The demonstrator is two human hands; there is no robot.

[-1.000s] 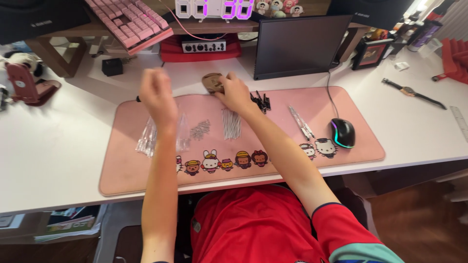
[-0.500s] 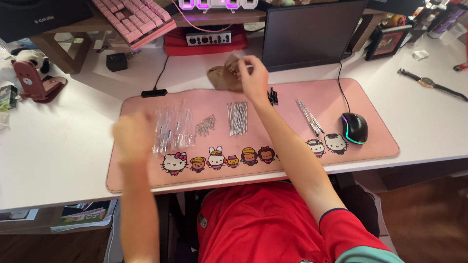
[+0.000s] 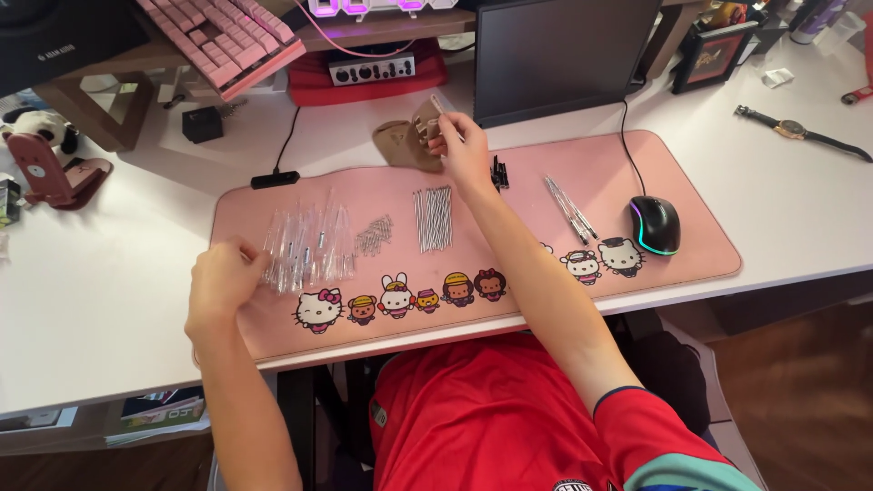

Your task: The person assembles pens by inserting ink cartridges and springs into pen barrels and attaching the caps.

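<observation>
The person's right hand [image 3: 462,145] reaches to the far edge of the pink desk mat [image 3: 637,164], where a small tan pouch [image 3: 405,144] lies half on the mat and half on the white desk [image 3: 91,300]. The fingers [image 3: 438,138] are curled at the pouch's right edge and pinch a thin, pale stick-like piece [image 3: 439,104] that pokes up and back from the hand (what exactly it is cannot be told at this size).

The left hand [image 3: 223,280] rests near the left end of the mat, its fingers bent inward in a loose fist, touching or just beside the left edge of a heap of clear plastic tubes [image 3: 307,247]. Whether it has hold of one of them cannot be told.

To the right of the tubes lies a little pile of small metal parts [image 3: 374,235], then a tidy row of thin metal rods [image 3: 434,218] laid side by side, just below the right forearm's wrist. A cluster of small black pieces [image 3: 498,173] sits just right of the right hand. Further right a few clear pen-like sticks [image 3: 569,207] lie slanted, near a black mouse [image 3: 655,224] with a glowing rim.

Behind the mat stand a dark monitor [image 3: 564,55], a pink keyboard [image 3: 227,41] on a raised stand, and a red pad with a small silver device [image 3: 371,68]. A wristwatch [image 3: 800,133] lies on the desk at far right.
</observation>
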